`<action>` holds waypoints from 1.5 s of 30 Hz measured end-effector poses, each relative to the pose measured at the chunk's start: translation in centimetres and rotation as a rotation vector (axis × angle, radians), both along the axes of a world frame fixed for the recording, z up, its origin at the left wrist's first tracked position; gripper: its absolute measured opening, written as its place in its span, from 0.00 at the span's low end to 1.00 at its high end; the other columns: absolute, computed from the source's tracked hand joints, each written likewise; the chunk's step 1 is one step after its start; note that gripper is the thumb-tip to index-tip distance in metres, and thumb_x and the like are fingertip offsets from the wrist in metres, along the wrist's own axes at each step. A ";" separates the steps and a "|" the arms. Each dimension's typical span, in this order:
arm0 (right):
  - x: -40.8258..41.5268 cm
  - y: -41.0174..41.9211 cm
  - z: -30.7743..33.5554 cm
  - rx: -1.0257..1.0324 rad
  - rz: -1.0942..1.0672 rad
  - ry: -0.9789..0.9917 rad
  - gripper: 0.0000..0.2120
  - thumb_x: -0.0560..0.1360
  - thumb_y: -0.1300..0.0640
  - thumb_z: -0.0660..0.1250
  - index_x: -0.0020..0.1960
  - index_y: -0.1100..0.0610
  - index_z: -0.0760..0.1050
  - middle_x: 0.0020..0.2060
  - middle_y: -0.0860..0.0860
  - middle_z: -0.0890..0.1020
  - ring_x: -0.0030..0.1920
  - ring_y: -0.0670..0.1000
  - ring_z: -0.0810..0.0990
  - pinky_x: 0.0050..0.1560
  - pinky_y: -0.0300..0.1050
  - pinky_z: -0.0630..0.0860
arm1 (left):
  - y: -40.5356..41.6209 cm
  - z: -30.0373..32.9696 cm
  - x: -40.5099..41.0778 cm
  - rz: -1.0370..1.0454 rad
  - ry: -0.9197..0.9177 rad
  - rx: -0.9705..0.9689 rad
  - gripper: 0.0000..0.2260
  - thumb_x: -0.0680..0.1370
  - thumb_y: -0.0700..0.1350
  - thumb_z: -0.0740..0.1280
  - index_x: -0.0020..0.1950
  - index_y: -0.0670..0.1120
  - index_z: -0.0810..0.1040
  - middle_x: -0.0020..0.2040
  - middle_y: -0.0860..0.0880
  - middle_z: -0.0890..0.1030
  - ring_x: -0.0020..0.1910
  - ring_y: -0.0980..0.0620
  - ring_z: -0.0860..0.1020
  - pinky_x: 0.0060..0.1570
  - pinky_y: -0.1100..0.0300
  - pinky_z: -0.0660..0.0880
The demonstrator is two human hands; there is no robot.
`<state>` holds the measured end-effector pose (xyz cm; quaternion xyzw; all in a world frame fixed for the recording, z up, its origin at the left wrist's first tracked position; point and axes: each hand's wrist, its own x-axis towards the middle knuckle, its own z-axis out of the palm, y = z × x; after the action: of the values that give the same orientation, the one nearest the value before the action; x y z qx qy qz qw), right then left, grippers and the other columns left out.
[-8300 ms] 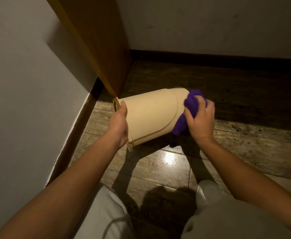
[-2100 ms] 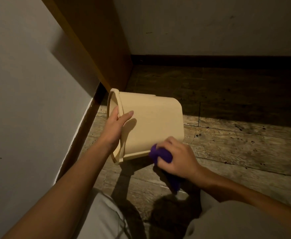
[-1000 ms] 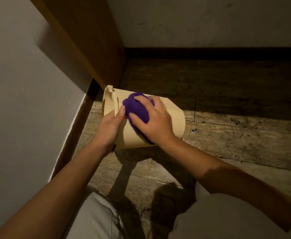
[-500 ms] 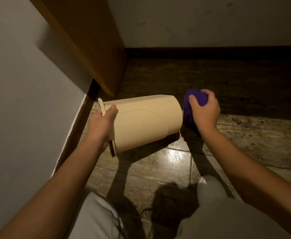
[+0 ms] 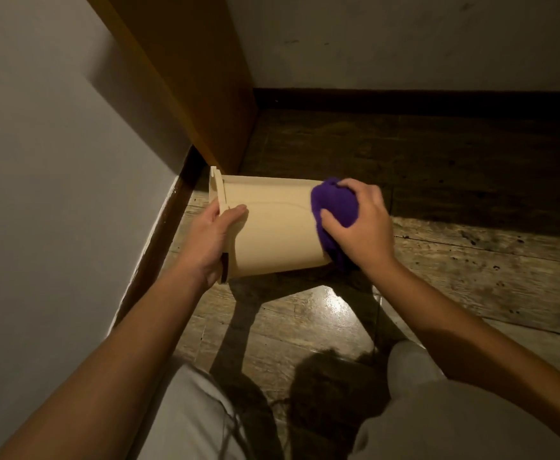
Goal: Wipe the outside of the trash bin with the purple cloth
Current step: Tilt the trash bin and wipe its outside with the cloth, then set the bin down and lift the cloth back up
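A beige plastic trash bin [image 5: 272, 234] is held on its side above the floor, its open rim to the left and its bottom end to the right. My left hand [image 5: 210, 242] grips the rim, thumb laid on the outer wall. My right hand [image 5: 360, 227] is closed around the bunched purple cloth [image 5: 335, 207] and presses it against the bin's wall at the bottom end. The lower part of the cloth hangs past the bin's edge, and the bin's underside is hidden.
A white wall with a dark skirting board [image 5: 159, 234] runs close along the left. A brown wooden panel [image 5: 192, 81] stands just behind the bin's rim. Worn wooden floorboards [image 5: 471, 260] stretch to the right and back. My knees in light trousers [image 5: 404, 360] are below.
The bin has turned in my left hand, rim now shown more edge-on. My right hand moved the cloth from beyond the bin's bottom end back onto its side wall.
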<state>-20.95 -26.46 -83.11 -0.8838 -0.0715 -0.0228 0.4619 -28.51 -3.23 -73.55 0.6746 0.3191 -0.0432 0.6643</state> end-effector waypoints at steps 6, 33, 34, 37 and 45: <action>3.1 -5.5 -0.3 -0.171 -0.247 0.298 0.31 0.70 0.46 0.76 0.70 0.49 0.72 0.62 0.55 0.77 0.59 0.59 0.78 0.49 0.47 0.72 | 0.7 1.6 1.2 -0.014 -0.018 0.092 0.14 0.81 0.46 0.70 0.67 0.51 0.80 0.63 0.45 0.84 0.61 0.42 0.82 0.58 0.44 0.79; 4.1 5.8 1.1 -0.321 0.551 0.573 0.46 0.70 0.41 0.75 0.82 0.43 0.57 0.75 0.56 0.72 0.69 0.60 0.75 0.62 0.48 0.74 | -5.3 0.5 9.3 -0.191 0.326 0.597 0.31 0.84 0.36 0.62 0.84 0.38 0.50 0.76 0.35 0.71 0.73 0.38 0.73 0.67 0.51 0.73; 4.3 4.9 1.4 -0.309 0.511 0.585 0.47 0.70 0.39 0.75 0.82 0.44 0.56 0.74 0.56 0.71 0.67 0.60 0.75 0.60 0.49 0.75 | -5.0 0.4 9.2 -0.194 0.321 0.610 0.31 0.85 0.38 0.63 0.84 0.38 0.52 0.77 0.36 0.70 0.74 0.37 0.72 0.69 0.49 0.72; 5.6 2.0 3.8 -0.211 0.373 0.520 0.44 0.69 0.39 0.77 0.80 0.46 0.62 0.67 0.53 0.76 0.58 0.53 0.78 0.47 0.43 0.75 | -4.1 0.9 8.2 -0.210 0.089 0.870 0.32 0.84 0.46 0.67 0.83 0.40 0.57 0.81 0.39 0.64 0.80 0.40 0.63 0.78 0.46 0.64; 7.2 -1.6 23.0 0.195 0.403 0.436 0.38 0.59 0.42 0.77 0.69 0.36 0.71 0.59 0.43 0.78 0.50 0.44 0.83 0.41 0.34 0.80 | -5.0 14.6 7.6 -0.318 0.188 -0.186 0.25 0.82 0.68 0.60 0.62 0.49 0.80 0.47 0.45 0.89 0.49 0.42 0.88 0.49 0.49 0.85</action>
<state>-13.78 -28.01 -60.08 -0.7873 -0.1418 0.2526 0.5443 -20.95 -8.24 -58.93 0.6452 0.2638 -0.2394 0.6759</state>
